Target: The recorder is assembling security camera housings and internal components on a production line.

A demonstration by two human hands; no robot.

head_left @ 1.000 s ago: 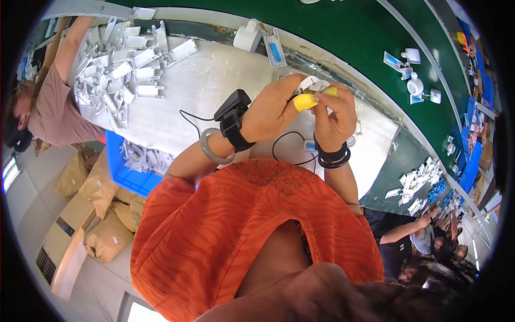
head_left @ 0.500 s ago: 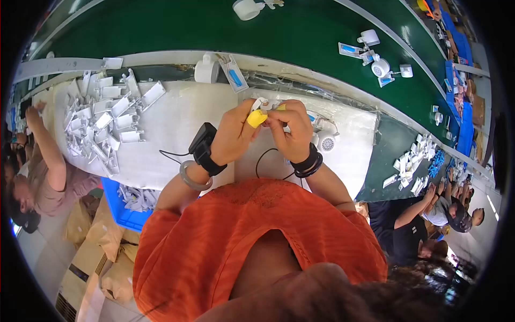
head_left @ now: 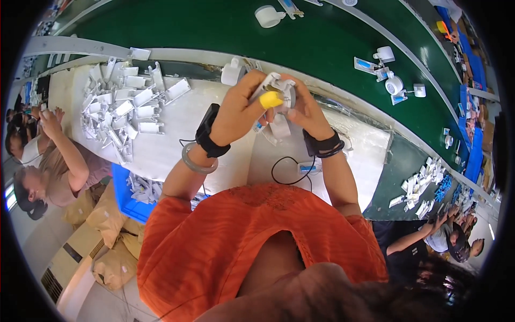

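Fingers of both hands close around a white plastic part (head_left: 290, 95) with a round rim, above the work table. My left hand (head_left: 240, 114), its thumb wrapped in yellow, grips the left side. My right hand (head_left: 311, 117) curls round the right side; its fingertips are partly hidden by the part. Just below the hands is another white round piece (head_left: 279, 127) with a blue bit beside it; whether it hangs from the held part or lies on the table, I cannot tell. A white round housing (head_left: 232, 72) stands behind my left hand.
White plastic brackets (head_left: 125, 107) lie heaped on the left. A blue bin (head_left: 125, 198) of grey-white parts stands below them. The green conveyor (head_left: 204, 32) carries white assemblies (head_left: 393, 85). A black cable (head_left: 274, 170) loops near me. People work at both sides.
Both hands have lifted and turned the white part, so more of its round rim shows. The view has shifted, moving the surroundings slightly rightward. At left, another person's hands have come together.
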